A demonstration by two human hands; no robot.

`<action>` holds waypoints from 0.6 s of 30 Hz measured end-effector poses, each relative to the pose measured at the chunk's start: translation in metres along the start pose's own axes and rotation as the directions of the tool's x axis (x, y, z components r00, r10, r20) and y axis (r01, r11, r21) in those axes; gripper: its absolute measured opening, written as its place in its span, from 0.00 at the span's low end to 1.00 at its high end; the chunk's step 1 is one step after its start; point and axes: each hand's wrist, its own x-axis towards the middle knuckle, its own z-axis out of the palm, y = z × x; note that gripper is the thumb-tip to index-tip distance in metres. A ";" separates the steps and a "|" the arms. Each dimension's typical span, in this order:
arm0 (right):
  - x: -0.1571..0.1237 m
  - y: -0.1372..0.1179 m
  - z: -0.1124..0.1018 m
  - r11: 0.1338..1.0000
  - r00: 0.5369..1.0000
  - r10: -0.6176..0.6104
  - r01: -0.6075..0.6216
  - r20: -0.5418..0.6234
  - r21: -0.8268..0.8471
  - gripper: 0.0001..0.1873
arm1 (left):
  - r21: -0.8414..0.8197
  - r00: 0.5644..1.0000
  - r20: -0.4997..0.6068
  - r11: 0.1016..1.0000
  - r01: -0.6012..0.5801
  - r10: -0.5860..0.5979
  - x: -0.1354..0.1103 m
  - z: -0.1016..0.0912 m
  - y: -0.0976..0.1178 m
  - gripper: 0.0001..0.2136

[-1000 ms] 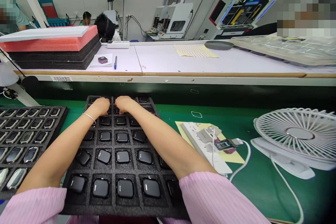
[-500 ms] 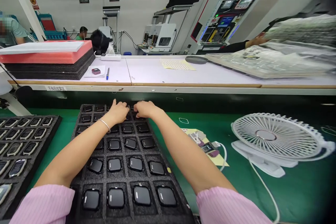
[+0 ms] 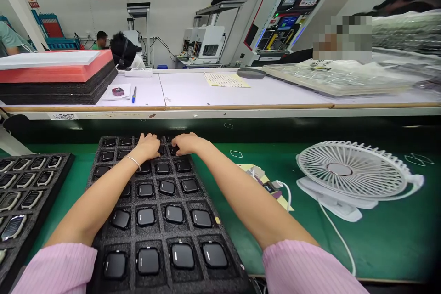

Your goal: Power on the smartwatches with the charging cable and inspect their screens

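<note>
A black foam tray (image 3: 201,193) stretches away from me, its square pockets holding dark square smartwatches (image 3: 183,255). Over the far rows, my left hand (image 3: 148,146) lies palm down with its fingers a little apart; the fingertips partly hide the pockets beneath. My right hand (image 3: 188,143) is just to its right, at the tray's far right corner. Its fingers are bent down and closed at a dark smartwatch (image 3: 174,150) in the right-hand column, which they partly cover. Whether that watch is lifted from its pocket cannot be seen.
At left lies another foam tray (image 3: 60,181) of light-framed watches. A white fan (image 3: 344,170) with a cable stands at right on the green mat. Beside my right forearm are a yellow sheet (image 3: 282,204) and small cabled devices. A white shelf (image 3: 193,94) crosses behind; people sit beyond.
The view has shifted slightly, so the scene sits a little further left. My left hand's fingers now point more forward; my right hand stays at the far right corner of the tray.
</note>
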 end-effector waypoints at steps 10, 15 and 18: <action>0.012 -0.015 -0.004 0.994 0.997 0.056 -0.050 0.054 -0.102 0.19 | -0.007 0.999 0.029 1.000 -0.015 0.015 0.004 0.001 -0.002 0.18; 0.009 -0.014 -0.005 0.992 0.999 0.021 -0.016 0.045 -0.127 0.18 | -0.023 0.998 0.031 0.998 -0.062 0.063 0.008 0.002 -0.004 0.17; 0.007 -0.014 -0.007 0.991 0.999 0.001 0.006 0.053 -0.134 0.18 | -0.024 0.996 0.017 0.996 -0.089 0.089 0.010 0.002 -0.005 0.17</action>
